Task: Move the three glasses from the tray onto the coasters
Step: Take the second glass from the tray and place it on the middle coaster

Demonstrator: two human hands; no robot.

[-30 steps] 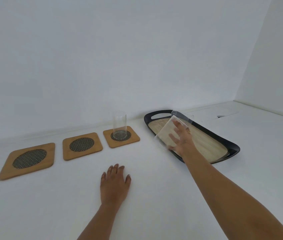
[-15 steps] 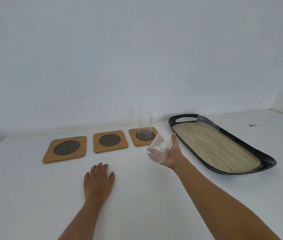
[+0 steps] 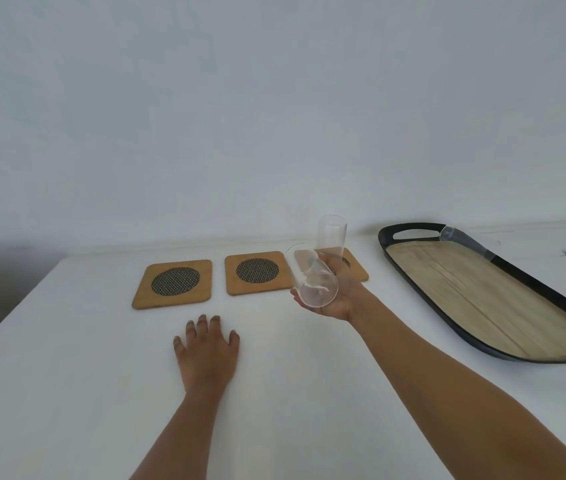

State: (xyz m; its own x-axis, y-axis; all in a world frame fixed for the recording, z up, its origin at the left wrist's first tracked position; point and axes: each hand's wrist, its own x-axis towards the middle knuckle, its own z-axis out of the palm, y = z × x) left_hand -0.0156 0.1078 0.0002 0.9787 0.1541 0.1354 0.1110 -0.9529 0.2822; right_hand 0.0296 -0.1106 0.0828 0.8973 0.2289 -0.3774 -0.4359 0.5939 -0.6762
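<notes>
At centre, the right hand [image 3: 335, 292] grips a tilted glass [image 3: 311, 277] above the table [image 3: 66, 375]; at its 7 o'clock the left hand [image 3: 207, 351] lies flat, fingers spread. Another glass [image 3: 330, 235] stands on the right coaster [image 3: 357, 268] at 12 o'clock, two bare coasters [image 3: 172, 284] [image 3: 257, 273] at 10, a tray [image 3: 503, 299] with a lying glass [image 3: 465, 241] at 3.

L hand [image 3: 207, 348] flat, palm down, fingers spread; R hand [image 3: 335, 292] raised, palm up, fingers curled, arm extended.
</notes>
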